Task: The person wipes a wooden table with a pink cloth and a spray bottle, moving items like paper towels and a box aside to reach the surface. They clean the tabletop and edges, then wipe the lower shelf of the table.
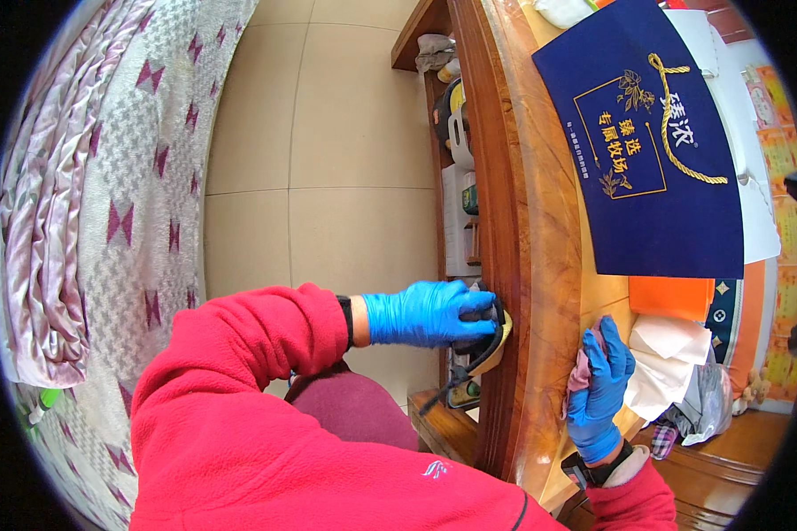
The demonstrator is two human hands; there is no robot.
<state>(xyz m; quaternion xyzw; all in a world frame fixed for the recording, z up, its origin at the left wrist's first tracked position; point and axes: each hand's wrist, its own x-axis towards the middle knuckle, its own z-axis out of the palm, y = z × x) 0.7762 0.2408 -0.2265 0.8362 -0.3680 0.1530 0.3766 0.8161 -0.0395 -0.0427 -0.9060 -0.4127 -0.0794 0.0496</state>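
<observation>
My left hand (429, 314), in a blue rubber glove, is beside the front edge of the wooden table (540, 203). Its fingers close around a black-and-pale-yellow item with a dangling black strap (489, 350); its exact kind is unclear. On the tabletop rests my right hand (600, 389), gloved in the same blue, with its fingers bent over a pink cloth (579, 372). Part of that cloth is hidden under the palm. White paper tissues (669, 358) lie just right of this hand.
A large navy paper bag (629, 150) with a gold rope handle lies across the table, above an orange sheet (673, 296). Beneath the tabletop, a shelf holds a white box (456, 217). At left stands a bed or sofa with a patterned cover (155, 177), across the tiled floor (354, 115).
</observation>
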